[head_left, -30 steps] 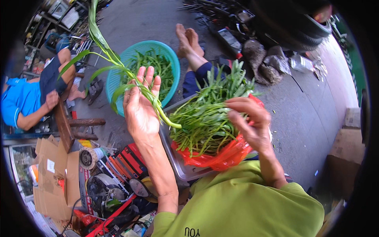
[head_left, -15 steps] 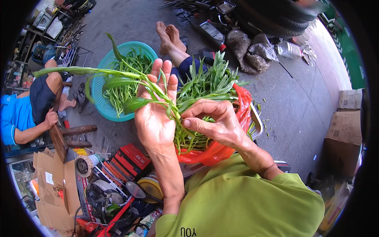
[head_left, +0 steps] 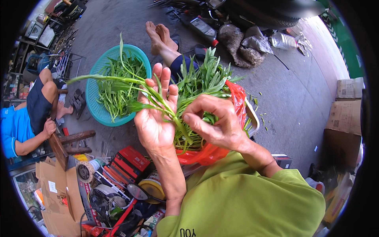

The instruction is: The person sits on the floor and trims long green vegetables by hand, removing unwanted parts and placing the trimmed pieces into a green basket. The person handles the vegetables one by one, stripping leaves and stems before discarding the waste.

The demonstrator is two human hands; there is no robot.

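Note:
A green leafy stalk, which looks like water spinach (head_left: 118, 79), lies across the upturned palm of my left hand (head_left: 156, 114). The fingers point away from me and curl a little around it. Close beside the stalk's thick lower end, my right hand (head_left: 215, 120) has thumb and forefinger pinched together; anything between the tips is too small to make out. Under both hands, a heap of the same greens (head_left: 205, 81) fills a red plastic bag (head_left: 209, 154). To the left, a turquoise perforated basket (head_left: 92, 100) holds loose leafy pieces.
At the left another person (head_left: 17, 128) sits beside a wooden stool (head_left: 59, 148). Cardboard (head_left: 55, 193), red boxes (head_left: 132, 160) and cables crowd the lower left. Rags (head_left: 241, 45) and a large tyre lie at the far side. Cut stem bits (head_left: 263, 122) dot the floor beside a pale tray (head_left: 253, 118).
The stalk has turned in my left hand, and its leafy ends have swung. My right fingertips have moved slightly off the stem. The whole view has shifted a little.

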